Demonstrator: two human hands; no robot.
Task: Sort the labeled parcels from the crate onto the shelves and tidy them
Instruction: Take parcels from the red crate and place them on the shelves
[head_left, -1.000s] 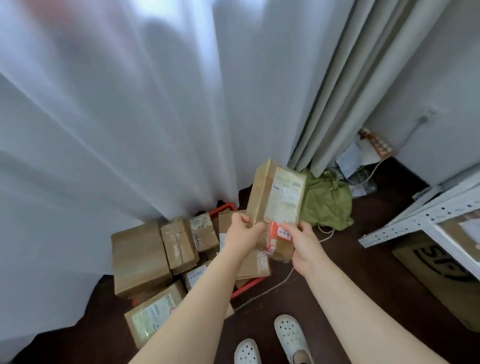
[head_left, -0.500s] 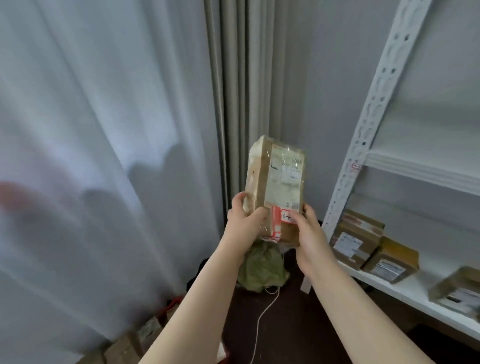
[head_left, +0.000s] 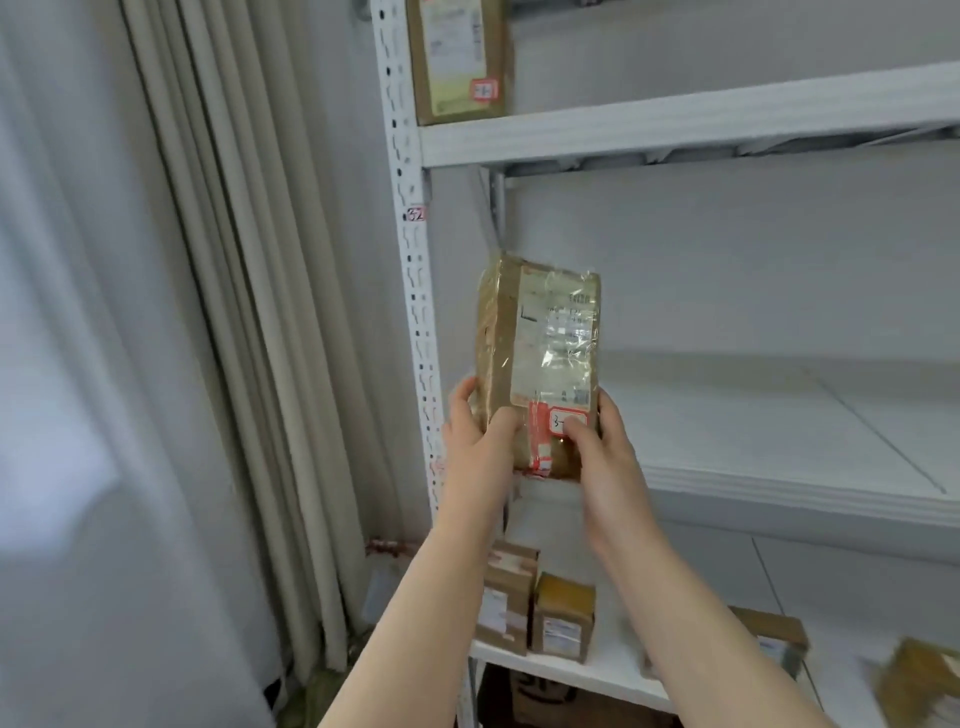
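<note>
A person's left hand (head_left: 478, 431) and right hand (head_left: 602, 441) clasp the lower end of a tall brown cardboard parcel wrapped in glossy clear tape (head_left: 540, 369). They hold it upright in front of the left end of the bare white middle shelf (head_left: 779, 483), just beside the rack's white perforated metal upright (head_left: 415, 286). Both thumbs press on the front face and the fingers curl behind. The parcel appears to be in the air, not yet set down.

The risks lie mostly in that grip. Only the bottom of the parcel is held and its long upper part stands free, so on slick tape it could tip forward or slide through the hands. The right thumb partly covers the red-bordered handwritten sticker (head_left: 566, 420) (only a "3" and a dash can be read), so the parcel could be misread and shelved on the wrong level. A small red-edged tag (head_left: 415, 214) on the upright seems to mark the levels.

The parcel is close to the upright, and a careless push could knock a corner against it. Left standing on its narrow end, it may topple. Another taped brown box (head_left: 457, 57) stands on the shelf above, and two small brown cartons (head_left: 506, 597) sit on the shelf below.
</note>
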